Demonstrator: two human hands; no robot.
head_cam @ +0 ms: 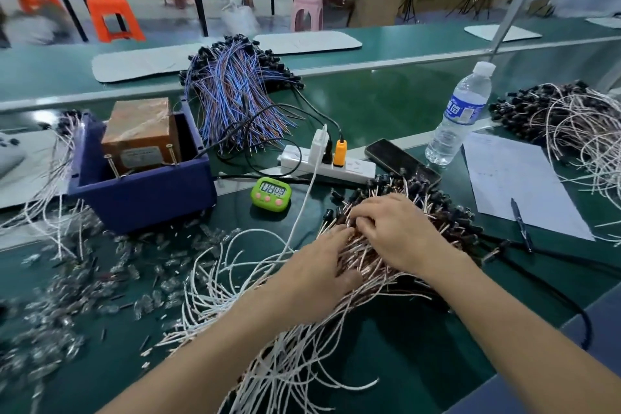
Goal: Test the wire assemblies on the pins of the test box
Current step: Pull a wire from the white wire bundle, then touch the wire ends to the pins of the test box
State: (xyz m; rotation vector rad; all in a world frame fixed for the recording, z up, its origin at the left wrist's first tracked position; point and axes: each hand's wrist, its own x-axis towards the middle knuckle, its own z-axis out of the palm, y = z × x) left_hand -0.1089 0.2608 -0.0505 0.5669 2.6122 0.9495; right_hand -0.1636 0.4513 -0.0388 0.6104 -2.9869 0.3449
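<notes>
From the head camera we look down at a green table (pixel 386 104). A big pile of wire assemblies (pixel 443 217) lies in front of us, near the middle of the table. The black ends point away from us and the white tails spread out toward us.

Our left hand (pixel 319 265) lies flat on top of the pile, with its fingers straight and loose, pressing on the wires. Our right hand (pixel 393 228) is on the pile too, just beside the left one. Its fingertips (pixel 361 222) bend down into the wires. We cannot tell if they pinch a wire or only touch.

The test box (pixel 141 131) is brown and stands in a dark blue bin (pixel 144 200) far to the left, well apart from both hands. Two thin pins (pixel 112 166) stick up at the front of the box.

Between the bin and the pile sits a small green timer (pixel 271 194). Behind it lies a white power strip (pixel 327 167) with plugs in it. A dark phone (pixel 393 155) lies beside the strip.

A water bottle (pixel 460 114) stands to the right. Near it lie a sheet of paper (pixel 514 185) and a pen (pixel 521 225). A bundle of blue and brown wires (pixel 235 91) lies farther back. Many small clear bits (pixel 67 296) are scattered on the left.
</notes>
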